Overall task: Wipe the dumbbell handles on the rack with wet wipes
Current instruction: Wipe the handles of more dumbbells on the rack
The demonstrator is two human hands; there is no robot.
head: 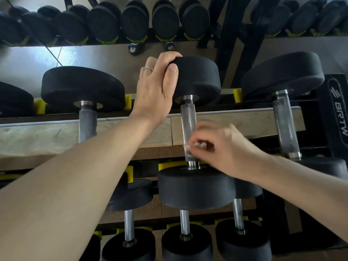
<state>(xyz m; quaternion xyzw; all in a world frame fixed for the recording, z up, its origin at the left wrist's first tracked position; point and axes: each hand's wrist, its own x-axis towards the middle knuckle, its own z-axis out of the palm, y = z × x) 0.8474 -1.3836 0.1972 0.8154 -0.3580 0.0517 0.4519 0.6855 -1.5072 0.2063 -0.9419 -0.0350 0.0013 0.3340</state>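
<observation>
The head view looks down on a dumbbell rack (244,127) with black frame members and yellow cradle pads. At the far left of the middle tier, one dumbbell (82,91) rests in its cradle, its knurled steel handle running toward the camera and passing behind the left forearm.

The left hand (156,85) reaches forward and grasps the far head (197,78) of the centre dumbbell: the fingers curl over the top left edge of the black disc and the thumb presses against its side. A thin ring (148,68) sits on one finger.

The centre dumbbell's handle (188,129) — knurled steel, lying between the far head and the near head (195,187) — is where the work takes place. The right hand (222,147) is closed against the lower right side of this handle, just above the near collar. A small patch of white, the wet wipe (200,144), shows between the fingers, pinched against the steel. The hand is motion-blurred, so the exact finger positions cannot be told.

To the right, a third dumbbell (284,78) sits in its cradle, apart from both hands. A black upright at the right edge carries the lettering "BRTW" (341,119).

Below, the lower tier holds three smaller dumbbells (185,240) with smooth steel handles.
</observation>
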